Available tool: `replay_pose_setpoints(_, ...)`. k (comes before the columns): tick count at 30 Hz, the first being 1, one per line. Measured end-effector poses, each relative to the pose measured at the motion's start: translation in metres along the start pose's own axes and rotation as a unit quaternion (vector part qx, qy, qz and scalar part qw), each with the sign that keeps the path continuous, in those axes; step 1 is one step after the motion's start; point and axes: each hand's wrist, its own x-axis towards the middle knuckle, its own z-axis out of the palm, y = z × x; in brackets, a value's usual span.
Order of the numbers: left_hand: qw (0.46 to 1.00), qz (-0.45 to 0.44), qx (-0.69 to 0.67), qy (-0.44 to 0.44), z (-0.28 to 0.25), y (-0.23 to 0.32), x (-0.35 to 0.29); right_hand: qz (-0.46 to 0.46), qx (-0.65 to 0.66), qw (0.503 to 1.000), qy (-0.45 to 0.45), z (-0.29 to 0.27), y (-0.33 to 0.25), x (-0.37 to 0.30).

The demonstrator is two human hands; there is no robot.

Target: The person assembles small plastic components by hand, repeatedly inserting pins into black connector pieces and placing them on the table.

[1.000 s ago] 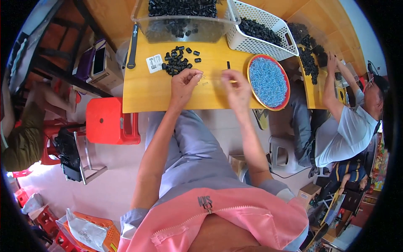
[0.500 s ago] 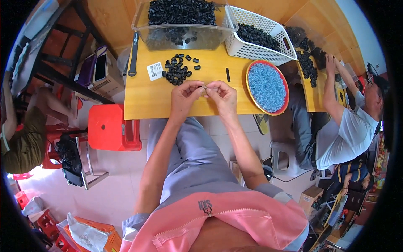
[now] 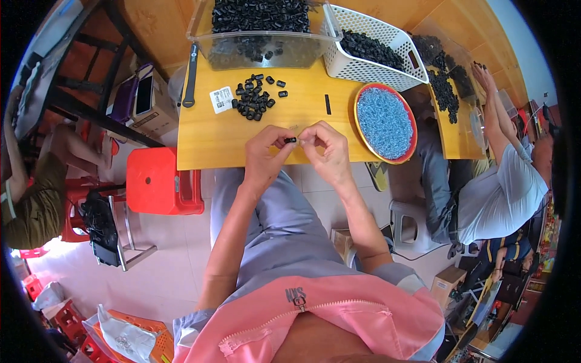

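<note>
Close to the table's front edge, my left hand (image 3: 265, 152) pinches a small black cylindrical plastic part (image 3: 290, 140) between thumb and fingertips. My right hand (image 3: 327, 152) is closed in a pinch right at the part's end; whatever sits between its fingertips is too small to make out. Beyond my left hand lies a loose pile of similar black parts (image 3: 254, 101). To the right of my right hand, a red and yellow bowl (image 3: 414, 128) is heaped with tiny clear bluish pieces (image 3: 386, 121).
A clear bin (image 3: 236, 55) and a white perforated basket (image 3: 346, 70), both full of black parts, stand at the back. A white label (image 3: 221, 100), a thin black strip (image 3: 328, 104) and a long black tool (image 3: 190, 81) lie on the table. A co-worker (image 3: 502, 187) sits at right.
My hands have drawn slightly apart, the right one shifting a little right. The black part in my left fingers now shows plainly.
</note>
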Motion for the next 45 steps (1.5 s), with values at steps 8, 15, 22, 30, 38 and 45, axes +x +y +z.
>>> replay_pose_setpoints(8,0.998,-0.054,-0.01,-0.036,-0.007,0.004,-0.016,0.048,-0.037,0.997,-0.037,0.001,-0.008,-0.006)
replay_pose_setpoints(15,0.985,-0.106,-0.134,0.007,-0.008,-0.01,-0.032,0.03,-0.003,0.999,-0.034,0.014,-0.007,-0.017)
replay_pose_setpoints(22,0.979,-0.127,-0.159,0.018,-0.009,-0.013,-0.038,-0.026,-0.034,0.999,-0.023,0.021,-0.017,-0.017)
replay_pose_setpoints(30,0.961,-0.162,-0.211,0.077,-0.012,-0.01,-0.039,-0.076,-0.089,0.993,-0.029,0.02,-0.004,0.005)
replay_pose_setpoints(38,0.955,-0.175,-0.219,0.101,-0.024,-0.006,-0.042,-0.183,-0.214,0.957,-0.066,0.06,0.035,0.082)
replay_pose_setpoints(45,0.956,-0.168,-0.215,0.109,-0.026,-0.009,-0.044,-0.189,-0.298,0.919,-0.175,0.075,0.036,0.094)
